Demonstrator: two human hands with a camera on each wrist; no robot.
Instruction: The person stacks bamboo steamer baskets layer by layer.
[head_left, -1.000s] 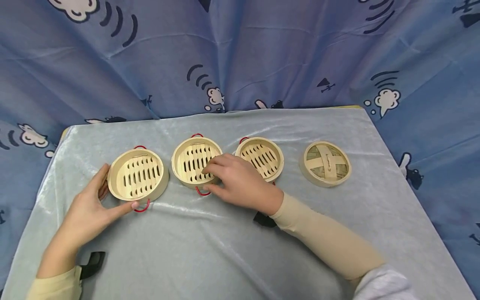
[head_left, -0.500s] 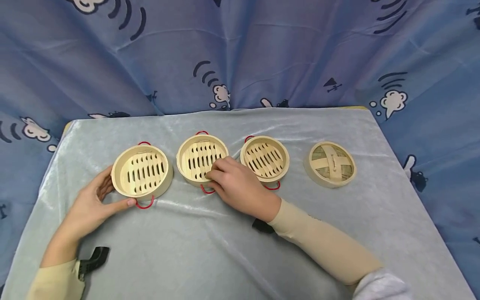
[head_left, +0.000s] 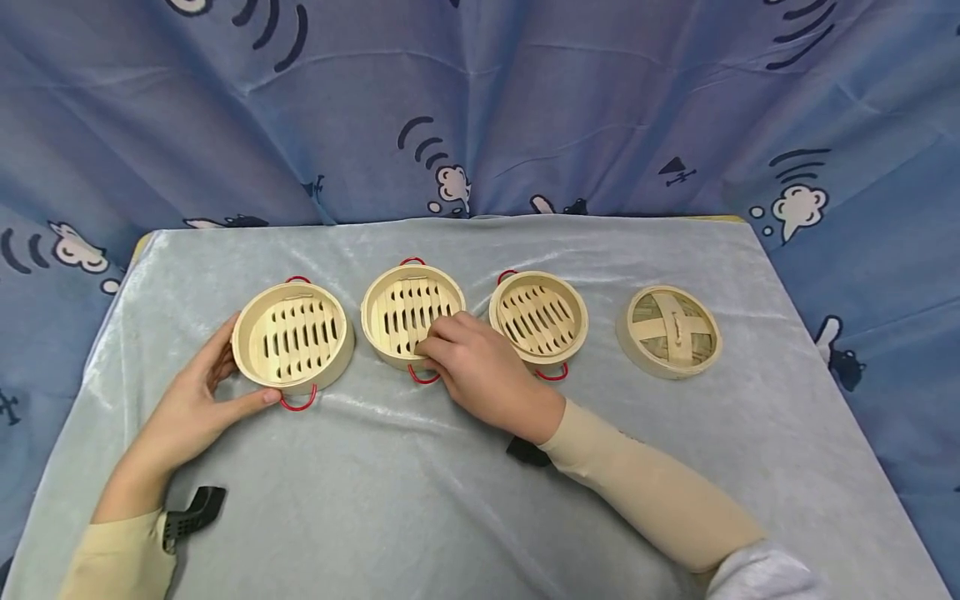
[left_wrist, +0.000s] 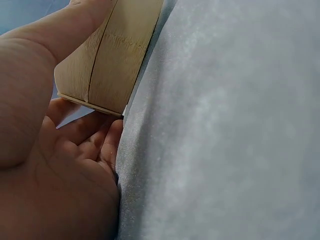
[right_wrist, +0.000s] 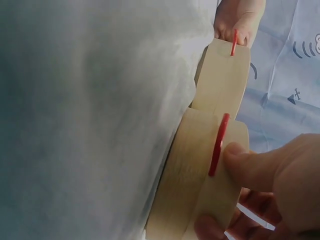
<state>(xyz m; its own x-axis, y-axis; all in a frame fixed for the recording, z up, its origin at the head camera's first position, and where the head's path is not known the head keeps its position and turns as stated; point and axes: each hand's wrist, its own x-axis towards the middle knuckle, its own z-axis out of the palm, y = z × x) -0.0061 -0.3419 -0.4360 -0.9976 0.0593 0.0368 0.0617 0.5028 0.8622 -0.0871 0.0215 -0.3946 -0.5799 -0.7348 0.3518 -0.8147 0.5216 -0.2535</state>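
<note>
Two round bamboo steamer baskets with slatted floors and red loop handles are under my hands. My left hand (head_left: 191, 408) holds the leftmost steamer basket (head_left: 294, 335) from its left side, thumb at the front wall near the red loop and fingers behind the left wall. In the left wrist view, that basket's wall (left_wrist: 117, 55) sits between thumb and fingers. My right hand (head_left: 487, 375) pinches the front right rim of the second steamer basket (head_left: 408, 312). The right wrist view shows the thumb (right_wrist: 250, 165) on its outer wall, beside the red loop (right_wrist: 219, 145).
A third steamer basket (head_left: 540, 318) stands just right of my right hand. Further right lies a woven bamboo lid (head_left: 673, 333) with crossed strips. All rest on a table under a grey-blue velvet cloth (head_left: 375, 500). A blue patterned curtain (head_left: 525, 100) hangs behind.
My right hand's fingers have drawn in from over the second basket's slats to its front right rim. The left hand stays on its basket. The whole head view has shifted slightly.
</note>
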